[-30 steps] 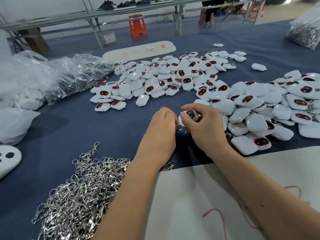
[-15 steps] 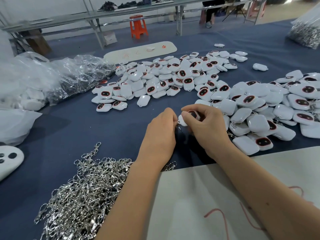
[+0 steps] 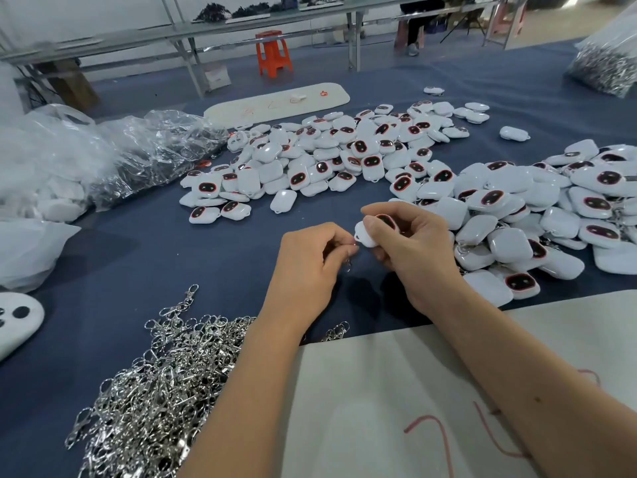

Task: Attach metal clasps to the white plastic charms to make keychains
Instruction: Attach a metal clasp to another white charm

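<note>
The right hand point(image 3: 413, 250) is pinching a white plastic charm point(image 3: 367, 234) with a dark red-rimmed face, raised over the blue cloth point(image 3: 138, 270). The left hand point(image 3: 310, 263) is pinching a metal clasp point(image 3: 349, 263) just beside it. Charm heaps point(image 3: 327, 160) are lying beyond; bare cloth is showing leftward.

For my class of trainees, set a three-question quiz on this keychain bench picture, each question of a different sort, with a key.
1. True or false: the right hand holds a white charm above the blue table.
2. Multiple choice: the loose pile of metal clasps lies (A) near the person, under the left forearm; (B) at the far edge by the orange stool; (C) on the white board.
3. Fill in: the left hand pinches a small metal ____ beside the charm.

Key: 1 true; 2 A; 3 clasp.
</note>
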The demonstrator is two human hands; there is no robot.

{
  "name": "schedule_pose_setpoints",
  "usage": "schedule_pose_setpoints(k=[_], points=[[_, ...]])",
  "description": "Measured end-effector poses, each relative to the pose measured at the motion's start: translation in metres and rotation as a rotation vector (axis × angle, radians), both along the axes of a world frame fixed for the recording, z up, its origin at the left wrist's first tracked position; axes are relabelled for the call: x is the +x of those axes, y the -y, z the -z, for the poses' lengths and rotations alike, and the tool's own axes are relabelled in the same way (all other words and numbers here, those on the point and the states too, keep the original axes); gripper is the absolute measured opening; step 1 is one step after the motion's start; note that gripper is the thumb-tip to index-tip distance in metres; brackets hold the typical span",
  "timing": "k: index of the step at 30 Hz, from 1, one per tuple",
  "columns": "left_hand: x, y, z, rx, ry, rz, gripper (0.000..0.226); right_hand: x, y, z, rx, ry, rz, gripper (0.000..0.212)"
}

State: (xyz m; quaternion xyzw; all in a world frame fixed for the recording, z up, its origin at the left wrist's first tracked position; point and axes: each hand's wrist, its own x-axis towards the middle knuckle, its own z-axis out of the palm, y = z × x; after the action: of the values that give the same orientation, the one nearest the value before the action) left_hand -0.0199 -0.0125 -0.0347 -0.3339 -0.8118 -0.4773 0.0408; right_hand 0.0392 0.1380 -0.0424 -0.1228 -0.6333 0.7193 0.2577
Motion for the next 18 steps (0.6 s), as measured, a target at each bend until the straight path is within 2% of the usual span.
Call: schedule_pose_setpoints(k=[3,7,10,18], points=[[-0.0004,0.0005,0.0002,0.016,0.045,0.014,0.015,-0.0001,0.0026,0.0005,0.054,-0.028,0.026,0.013],[-0.0013,-0.0026,-0.0008,0.176,0.193,-0.013,0.014,-0.0036,-0.0006,0.0038,0.078,0.029,0.119,0.019],[-0.0017,-0.0033,-0.0018,0.258,0.267,-0.006,0.017,-0.0047,0.0013,0.0047,0.14,0.048,0.096,0.028],[-0.0042,-0.0024,0.0001,0.34,0.359,0.015,0.013,-0.0047,0.0018,0.0046,0.175,0.041,0.051,0.025]])
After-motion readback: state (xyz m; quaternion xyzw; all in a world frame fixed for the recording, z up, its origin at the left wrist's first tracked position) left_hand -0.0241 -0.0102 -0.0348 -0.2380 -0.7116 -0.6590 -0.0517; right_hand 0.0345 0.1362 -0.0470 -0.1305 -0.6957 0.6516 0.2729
